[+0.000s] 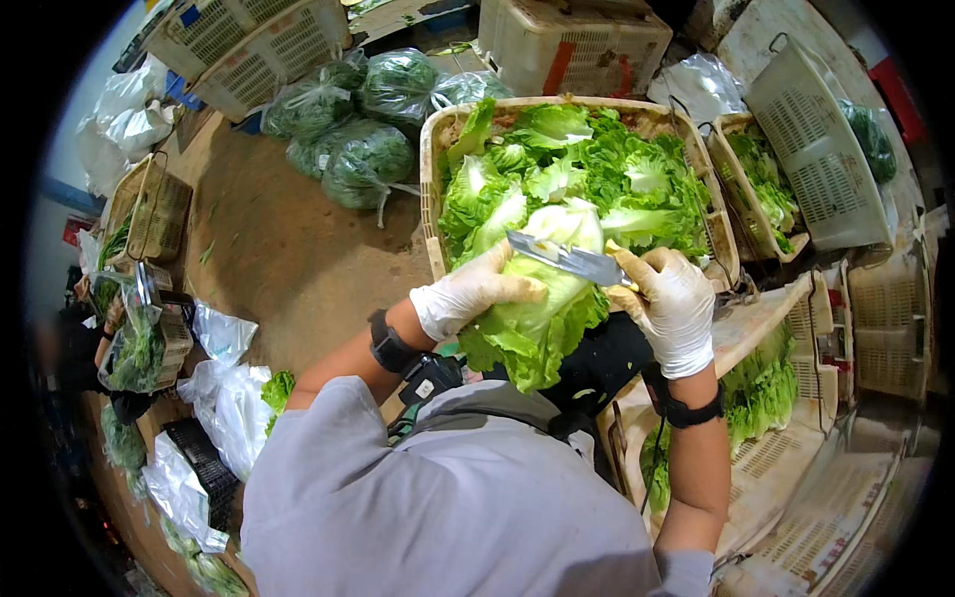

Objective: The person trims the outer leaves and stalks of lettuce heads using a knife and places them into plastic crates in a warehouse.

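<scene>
My left hand (485, 289), in a white glove with stained fingertips, grips a large head of leafy lettuce (541, 321) from its left side. The pale base of the head points away from me and its green leaves hang towards my lap. In my right hand (668, 302), gloved too, is a knife (571, 260) with a broad metal blade. The blade lies across the head near its pale base, pointing left; whether it cuts in cannot be seen. Just beyond both hands stands a plastic crate (430, 179) heaped with loose lettuce leaves (556, 179).
Clear bags of green vegetables (369, 160) lie on the brown floor (254, 224) ahead left. Stacked crates (582, 52) stand behind the leaf crate. At right are a smaller crate of leaves (768, 179) and a crate with lettuce (761, 388). Another person's arm (112, 321) shows far left.
</scene>
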Available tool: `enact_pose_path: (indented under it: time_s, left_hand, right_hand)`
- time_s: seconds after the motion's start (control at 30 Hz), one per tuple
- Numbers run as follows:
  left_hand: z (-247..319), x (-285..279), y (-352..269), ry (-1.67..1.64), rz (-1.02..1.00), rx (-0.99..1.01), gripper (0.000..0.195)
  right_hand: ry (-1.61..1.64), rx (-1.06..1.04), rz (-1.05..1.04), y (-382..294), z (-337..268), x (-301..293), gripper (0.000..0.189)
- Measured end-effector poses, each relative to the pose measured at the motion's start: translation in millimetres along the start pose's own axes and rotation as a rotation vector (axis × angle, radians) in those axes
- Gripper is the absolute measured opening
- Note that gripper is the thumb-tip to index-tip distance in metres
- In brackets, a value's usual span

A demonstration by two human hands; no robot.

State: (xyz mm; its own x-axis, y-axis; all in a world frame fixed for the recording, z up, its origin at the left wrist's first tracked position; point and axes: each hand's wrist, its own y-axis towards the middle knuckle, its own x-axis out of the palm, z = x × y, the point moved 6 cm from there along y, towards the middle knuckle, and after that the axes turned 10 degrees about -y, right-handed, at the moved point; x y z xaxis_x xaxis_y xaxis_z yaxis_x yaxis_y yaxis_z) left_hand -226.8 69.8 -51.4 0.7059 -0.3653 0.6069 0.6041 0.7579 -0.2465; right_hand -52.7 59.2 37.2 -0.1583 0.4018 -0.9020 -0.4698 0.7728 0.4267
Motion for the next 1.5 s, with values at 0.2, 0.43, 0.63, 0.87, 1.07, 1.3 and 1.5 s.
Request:
enact_pose_path:
  time_s: [0.2,0.43,0.63,0.87,1.07,1.3,1.5]
  left_hand:
    - [7,3,-3,-0.023,0.017,-0.019,0.068]
    - [16,9,-1,0.143,-0.002,0.133,0.079]
    - [12,10,0,0.109,0.023,0.129,0.087]
    - [7,15,-3,0.098,-0.001,0.056,0.081]
    - [5,18,-4,-0.014,0.006,-0.017,0.080]
    - [2,19,-2,-0.032,-0.011,0.022,0.083]
    - [-1,12,2,0.032,0.059,0.040,0.078]
  right_hand:
    - [0.021,0.042,0.074,-4,-8,4,0.036]
    - [0.174,0.019,-0.056,-2,-14,0,0.035]
    - [0.193,-0.009,-0.097,-7,-6,0,0.034]
    - [0.166,0.025,-0.059,-6,-10,4,0.031]
    - [0.079,0.084,0.051,-6,-10,3,0.030]
    - [0.332,0.600,0.150,-18,34,8,0.029]
    - [0.380,0.445,0.098,-10,-6,10,0.044]
